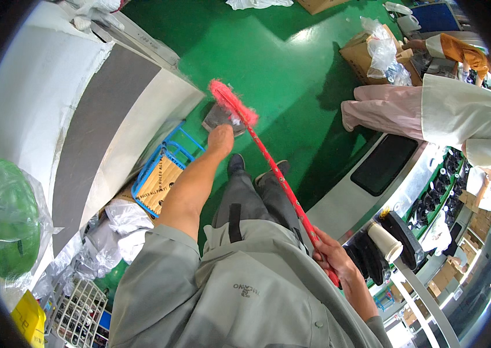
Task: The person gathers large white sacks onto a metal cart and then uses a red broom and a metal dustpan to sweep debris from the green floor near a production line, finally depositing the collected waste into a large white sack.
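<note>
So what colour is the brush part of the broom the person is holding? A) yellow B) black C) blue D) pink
D: the right hand grips the red handle of the broom, and its bristles, down on the green floor by the left hand, are bright pink.

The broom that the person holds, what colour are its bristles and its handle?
The broom has pink bristles and a red handle, gripped by the right hand. The head view shows it best.

one red broom (268,156), one dustpan (217,118), one blue cart (164,171)
</note>
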A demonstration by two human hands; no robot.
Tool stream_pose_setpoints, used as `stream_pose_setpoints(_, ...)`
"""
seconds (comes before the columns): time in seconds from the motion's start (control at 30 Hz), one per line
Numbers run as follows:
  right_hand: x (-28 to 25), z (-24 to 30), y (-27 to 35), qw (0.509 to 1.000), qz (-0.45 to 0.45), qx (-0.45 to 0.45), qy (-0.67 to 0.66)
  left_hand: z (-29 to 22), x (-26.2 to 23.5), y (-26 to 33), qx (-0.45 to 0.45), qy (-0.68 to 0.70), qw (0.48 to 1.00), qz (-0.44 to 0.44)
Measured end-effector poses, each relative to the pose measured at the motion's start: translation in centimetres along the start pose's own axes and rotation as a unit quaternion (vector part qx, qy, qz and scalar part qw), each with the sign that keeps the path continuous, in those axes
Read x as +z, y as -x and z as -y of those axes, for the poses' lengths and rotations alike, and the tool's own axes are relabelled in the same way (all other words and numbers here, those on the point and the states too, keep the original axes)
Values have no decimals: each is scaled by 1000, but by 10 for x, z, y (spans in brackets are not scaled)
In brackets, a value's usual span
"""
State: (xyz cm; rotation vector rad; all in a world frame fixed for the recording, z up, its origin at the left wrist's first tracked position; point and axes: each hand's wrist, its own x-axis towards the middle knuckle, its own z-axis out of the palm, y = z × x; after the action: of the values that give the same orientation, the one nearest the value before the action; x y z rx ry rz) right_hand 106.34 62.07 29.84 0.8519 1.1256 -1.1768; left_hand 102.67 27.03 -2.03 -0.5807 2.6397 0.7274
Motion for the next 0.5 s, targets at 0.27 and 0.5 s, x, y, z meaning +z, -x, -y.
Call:
stream_pose_setpoints(0.27,-7,35,42,988,-73,-51,129,0,0,27,-84,5,996,6)
stream_pose_setpoints(0.5,-38,95,-80,784,-153,-225,558,-15,-2,43,-161,26,986,37)
